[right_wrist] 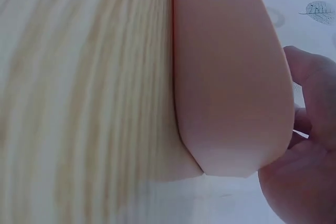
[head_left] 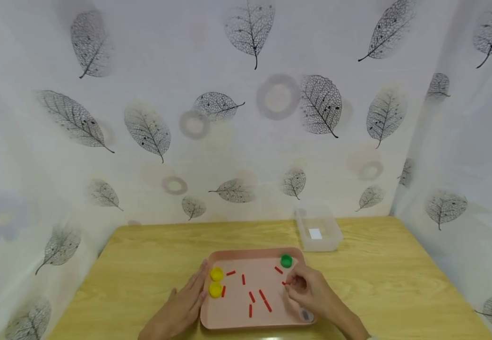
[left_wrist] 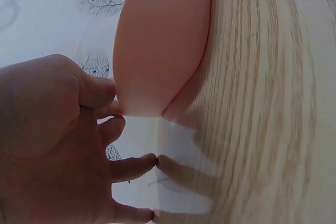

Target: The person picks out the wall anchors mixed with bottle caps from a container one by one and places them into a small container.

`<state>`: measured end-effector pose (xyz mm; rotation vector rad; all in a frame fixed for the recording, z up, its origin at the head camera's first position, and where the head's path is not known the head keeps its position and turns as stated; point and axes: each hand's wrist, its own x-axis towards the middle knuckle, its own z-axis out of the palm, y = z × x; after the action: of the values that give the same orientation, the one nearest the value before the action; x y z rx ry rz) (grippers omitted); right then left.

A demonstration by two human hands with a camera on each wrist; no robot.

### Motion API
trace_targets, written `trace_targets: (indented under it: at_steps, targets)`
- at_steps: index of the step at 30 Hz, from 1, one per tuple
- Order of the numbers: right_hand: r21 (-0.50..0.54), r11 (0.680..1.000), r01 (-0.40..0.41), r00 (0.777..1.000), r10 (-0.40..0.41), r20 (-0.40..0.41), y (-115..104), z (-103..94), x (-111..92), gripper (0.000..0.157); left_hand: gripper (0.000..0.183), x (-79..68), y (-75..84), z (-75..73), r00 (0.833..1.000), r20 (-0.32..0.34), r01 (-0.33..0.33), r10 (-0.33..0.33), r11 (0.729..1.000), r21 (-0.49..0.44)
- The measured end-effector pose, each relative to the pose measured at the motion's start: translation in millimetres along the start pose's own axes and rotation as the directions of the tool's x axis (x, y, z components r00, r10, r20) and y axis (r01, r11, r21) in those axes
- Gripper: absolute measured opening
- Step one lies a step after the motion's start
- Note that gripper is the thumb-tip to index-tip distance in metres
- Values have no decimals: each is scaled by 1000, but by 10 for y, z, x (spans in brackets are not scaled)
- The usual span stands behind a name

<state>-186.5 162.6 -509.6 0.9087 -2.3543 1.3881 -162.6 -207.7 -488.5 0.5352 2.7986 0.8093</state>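
A pink tray [head_left: 229, 318] sits on the table before me. My left hand [head_left: 182, 304] rests along its left rim, fingers extended; the left wrist view shows that hand [left_wrist: 58, 135] beside the tray's outer wall [left_wrist: 163, 40]. Over the tray's right part, my right hand [head_left: 311, 290] pinches a small red stick [head_left: 284, 283] between thumb and index finger. In the right wrist view the tray wall [right_wrist: 231, 77] hides the fingertips of that hand [right_wrist: 310, 171]. Several red sticks [head_left: 250, 310] lie scattered on the tray floor.
Two round yellow caps, one upper [head_left: 216, 273] and one lower [head_left: 215, 290], stand at the tray's left side. A green cap [head_left: 286, 261] is in the far right corner, and a small greyish clear piece [head_left: 306, 315] in the near right. Behind stands a clear plastic box [head_left: 331, 238].
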Motion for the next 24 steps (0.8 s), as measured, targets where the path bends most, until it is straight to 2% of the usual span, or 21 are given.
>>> trace_targets:
  at_steps: [5,9,13,18,21,24]
  targets:
    - [63,998,-14,1000,12,20,-31,25,0,25,61,-72,-58,-29,1000,7,12,-11,999,-45]
    - [65,998,-27,1000,27,1,-94,-91,63,21,62,-102,-54,-31,999,35,11,-8,997,-76]
    - [-2,999,-39,993,39,-112,-165,-297,221,22,62,-113,-31,-39,1000,23,6,-4,997,-75]
    - [-87,994,-62,960,35,-279,-222,-536,392,21,61,-100,-16,-22,1000,14,-7,7,998,-63]
    - [-113,989,-99,939,56,-339,-165,-657,492,15,61,-98,-16,10,1000,18,-4,5,998,-59]
    - [-105,985,-139,927,92,-365,-7,-755,573,9,60,-105,-22,39,1000,2,-3,3,999,-35]
